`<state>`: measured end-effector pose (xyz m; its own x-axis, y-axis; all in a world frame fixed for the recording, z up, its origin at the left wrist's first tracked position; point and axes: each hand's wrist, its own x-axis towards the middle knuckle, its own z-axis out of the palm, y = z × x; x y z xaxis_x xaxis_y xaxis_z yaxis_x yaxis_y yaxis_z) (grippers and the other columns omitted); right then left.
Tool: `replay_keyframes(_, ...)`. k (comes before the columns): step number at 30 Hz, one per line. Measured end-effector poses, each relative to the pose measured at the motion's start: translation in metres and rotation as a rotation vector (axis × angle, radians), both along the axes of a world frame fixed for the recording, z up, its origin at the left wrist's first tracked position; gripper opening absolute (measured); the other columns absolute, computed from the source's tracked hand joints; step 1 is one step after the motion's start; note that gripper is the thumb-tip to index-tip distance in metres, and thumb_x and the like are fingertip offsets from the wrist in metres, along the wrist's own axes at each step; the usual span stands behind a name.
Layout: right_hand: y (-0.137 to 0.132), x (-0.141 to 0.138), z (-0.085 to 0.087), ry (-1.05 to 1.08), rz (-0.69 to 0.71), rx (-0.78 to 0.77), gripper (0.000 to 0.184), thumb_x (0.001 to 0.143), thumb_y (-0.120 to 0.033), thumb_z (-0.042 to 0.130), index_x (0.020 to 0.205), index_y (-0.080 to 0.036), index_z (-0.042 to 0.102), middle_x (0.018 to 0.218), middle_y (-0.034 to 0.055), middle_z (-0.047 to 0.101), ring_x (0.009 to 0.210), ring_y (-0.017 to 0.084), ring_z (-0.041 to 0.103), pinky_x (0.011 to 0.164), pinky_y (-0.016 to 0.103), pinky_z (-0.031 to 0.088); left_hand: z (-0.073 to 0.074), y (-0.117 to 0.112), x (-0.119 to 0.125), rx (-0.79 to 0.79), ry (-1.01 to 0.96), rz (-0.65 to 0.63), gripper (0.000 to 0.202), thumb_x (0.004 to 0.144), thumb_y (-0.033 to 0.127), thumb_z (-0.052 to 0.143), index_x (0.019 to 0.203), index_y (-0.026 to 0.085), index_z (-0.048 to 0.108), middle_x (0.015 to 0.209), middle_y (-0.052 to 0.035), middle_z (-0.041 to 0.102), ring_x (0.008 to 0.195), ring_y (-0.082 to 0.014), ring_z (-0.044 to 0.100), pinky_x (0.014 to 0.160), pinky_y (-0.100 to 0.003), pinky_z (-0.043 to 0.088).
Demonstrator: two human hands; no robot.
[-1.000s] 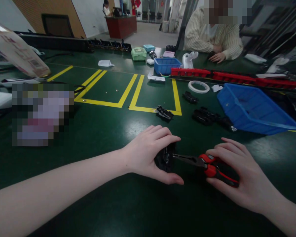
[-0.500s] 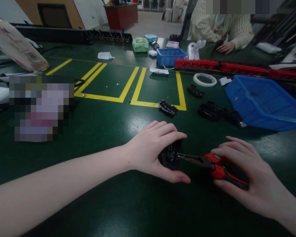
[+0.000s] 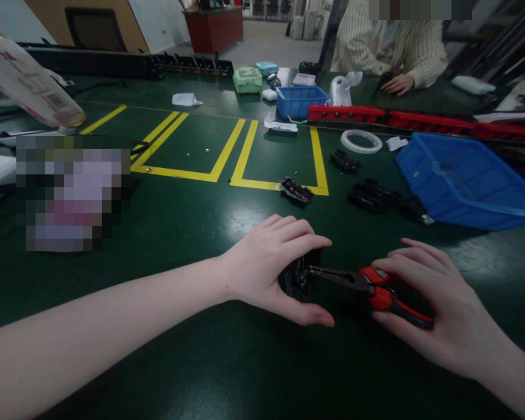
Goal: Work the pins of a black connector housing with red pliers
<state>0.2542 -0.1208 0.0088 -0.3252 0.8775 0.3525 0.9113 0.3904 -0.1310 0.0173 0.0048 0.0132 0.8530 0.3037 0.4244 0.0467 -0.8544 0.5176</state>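
My left hand (image 3: pixel 271 265) is cupped over a small black plastic part (image 3: pixel 296 280) on the dark green table (image 3: pixel 201 245), thumb under it and fingers over its top. My right hand (image 3: pixel 424 297) is wrapped round the red handles of a pair of needle-nose pliers (image 3: pixel 367 287). The dark jaws of the pliers reach left into the black part. Most of the part is hidden by my left fingers.
More black parts (image 3: pixel 296 191) (image 3: pixel 371 197) lie beyond my hands near yellow floor-style tape lines (image 3: pixel 245 153). A large blue bin (image 3: pixel 464 181) stands at the right, a small blue bin (image 3: pixel 301 100), a tape roll (image 3: pixel 361 140) and a red strip (image 3: pixel 420 121) farther back. Another person in a striped sleeve (image 3: pixel 389 49) sits across.
Both hands keep their hold. The pliers' jaws have shifted slightly left and up into the part; the view has tilted down a little since the earliest frame.
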Motion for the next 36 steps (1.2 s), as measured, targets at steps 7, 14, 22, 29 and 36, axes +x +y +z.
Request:
replay_keyframes(7, 0.001, 0.008, 0.0, -0.033, 0.004, 0.007, 0.031, 0.082, -0.044, 0.05, 0.105, -0.022, 0.049, 0.091, 0.0086, 0.061, 0.09, 0.029, 0.057, 0.09, 0.053, 0.041, -0.001, 0.001, 0.0, -0.001, -0.004, -0.01, 0.071, 0.076, 0.068, 0.05, 0.114, 0.008, 0.056, 0.096, -0.0103, 0.06, 0.086, -0.0219, 0.053, 0.075, -0.036, 0.04)
replay_keyframes(14, 0.002, 0.007, 0.0, -0.034, 0.004, 0.01, 0.033, 0.081, -0.046, 0.049, 0.104, -0.022, 0.05, 0.091, 0.0084, 0.061, 0.09, 0.028, 0.057, 0.091, 0.052, 0.041, -0.002, 0.0, 0.0, -0.003, -0.007, -0.003, 0.071, 0.076, 0.069, 0.051, 0.114, 0.009, 0.057, 0.096, -0.0102, 0.06, 0.085, -0.0221, 0.053, 0.075, -0.036, 0.04)
replay_keyframes(22, 0.001, 0.006, 0.001, -0.039, 0.039, -0.005, 0.035, 0.08, -0.045, 0.053, 0.105, -0.022, 0.05, 0.091, 0.0075, 0.063, 0.091, 0.028, 0.057, 0.091, 0.052, 0.04, -0.003, 0.0, 0.0, -0.019, -0.005, 0.009, 0.073, 0.075, 0.07, 0.049, 0.114, 0.01, 0.057, 0.096, -0.0099, 0.06, 0.086, -0.0222, 0.053, 0.076, -0.036, 0.04)
replay_keyframes(29, -0.001, -0.002, -0.002, 0.05, -0.04, -0.013, 0.029, 0.082, -0.046, 0.05, 0.101, -0.024, 0.051, 0.09, 0.0074, 0.062, 0.092, 0.029, 0.057, 0.092, 0.056, 0.039, -0.002, 0.0, 0.0, -0.024, 0.004, -0.015, 0.072, 0.075, 0.069, 0.051, 0.115, 0.009, 0.057, 0.096, -0.01, 0.06, 0.086, -0.0225, 0.053, 0.075, -0.036, 0.04)
replay_keyframes(36, 0.0, 0.001, 0.0, -0.001, -0.012, -0.015, 0.03, 0.08, -0.041, 0.052, 0.103, -0.022, 0.05, 0.09, 0.0084, 0.063, 0.091, 0.029, 0.057, 0.09, 0.056, 0.041, -0.001, 0.001, 0.0, -0.03, 0.007, -0.041, 0.07, 0.075, 0.067, 0.053, 0.114, 0.01, 0.056, 0.098, -0.0104, 0.06, 0.087, -0.0228, 0.054, 0.076, -0.035, 0.041)
